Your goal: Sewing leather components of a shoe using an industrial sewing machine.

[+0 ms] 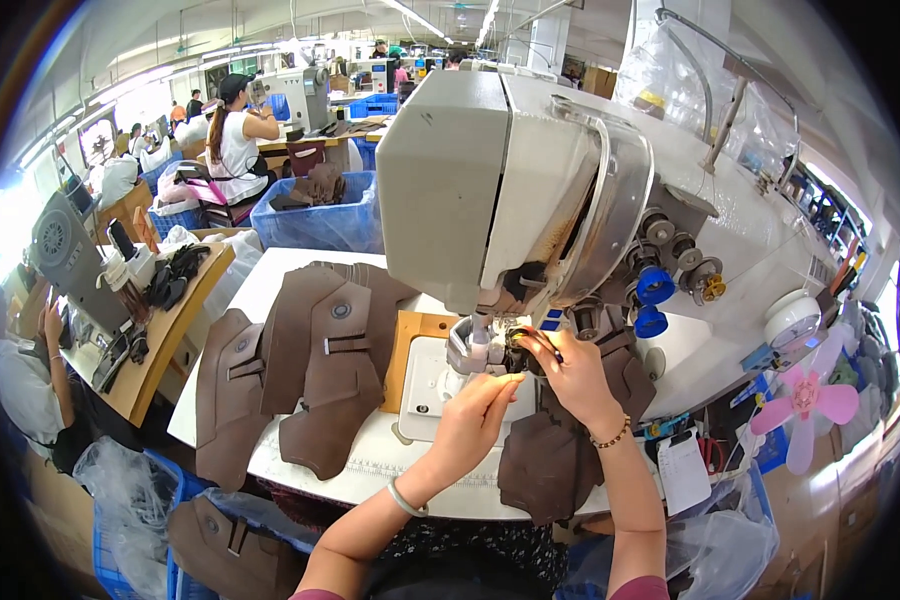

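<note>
My left fingers (492, 390) are pinched narrow, right fingers (547, 352) curled under the sewing machine (440, 180), can't tell on what. Brown panels (355, 400) left of it look light, bendy; I'd grab edges.

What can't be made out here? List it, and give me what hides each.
All in the head view:
- Anything pinched in the left hand: too small to tell.
- The dark thing at the right hand: partly covered by its fingers.
- Marks on the white sheet: too small to read.
- The lower-left brown piece: cut off by the bottom edge.
</note>
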Motion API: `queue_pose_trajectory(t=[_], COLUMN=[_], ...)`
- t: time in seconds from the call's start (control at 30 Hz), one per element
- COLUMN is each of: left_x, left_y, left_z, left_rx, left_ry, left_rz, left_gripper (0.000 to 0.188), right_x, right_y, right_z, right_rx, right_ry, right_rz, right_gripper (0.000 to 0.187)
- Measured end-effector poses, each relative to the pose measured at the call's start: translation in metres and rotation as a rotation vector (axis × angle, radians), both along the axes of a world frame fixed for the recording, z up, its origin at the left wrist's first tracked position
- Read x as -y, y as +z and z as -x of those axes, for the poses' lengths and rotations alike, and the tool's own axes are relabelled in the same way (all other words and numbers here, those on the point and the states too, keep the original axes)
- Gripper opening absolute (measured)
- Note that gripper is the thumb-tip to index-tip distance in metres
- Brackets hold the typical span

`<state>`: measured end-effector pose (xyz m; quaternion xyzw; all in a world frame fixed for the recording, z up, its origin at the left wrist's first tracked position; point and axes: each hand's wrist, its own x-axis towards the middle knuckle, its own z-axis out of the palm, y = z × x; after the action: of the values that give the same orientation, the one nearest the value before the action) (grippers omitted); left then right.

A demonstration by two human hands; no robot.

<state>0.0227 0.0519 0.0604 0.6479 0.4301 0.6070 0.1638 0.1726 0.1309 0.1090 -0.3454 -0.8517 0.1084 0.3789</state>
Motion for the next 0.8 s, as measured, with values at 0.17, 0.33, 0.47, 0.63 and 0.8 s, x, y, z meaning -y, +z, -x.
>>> queue_pose_trajectory(t=[0.17,0.33,0.47,0.63,0.8], left_x=[-0.002,-0.005,-0.002,0.001,0.003], left_y=[0.002,-0.006,-0.006,-0.003,-0.005], left_z=[-0.006,-0.002,0.001,-0.001,0.000], left_rx=[-0.024,-0.042,-0.140,-0.181,-0.067], left_ry=[-0.022,0.007,0.036,0.033,-0.020], left_rz=[-0.003,-0.014,0.024,0.053,0.047], left_gripper=[0.018,0.019,0.020,0.022,0.021], right_x=[-0.014,-0.008,-0.010,-0.026,-0.018], right_y=[-0.021,-0.009,0.002,-0.007,-0.022], right_z=[-0.007,-0.001,-0.011,-0.016,-0.012], right_rx=[0.017,0.092,0.252,0.069,-0.224], right_ry=[-0.027,0.069,0.063,0.248,0.163], right_rz=[-0.138,-0.124,-0.042,-0.123,0.012], right_gripper=[0.020,0.025,0.032,0.027,0.026])
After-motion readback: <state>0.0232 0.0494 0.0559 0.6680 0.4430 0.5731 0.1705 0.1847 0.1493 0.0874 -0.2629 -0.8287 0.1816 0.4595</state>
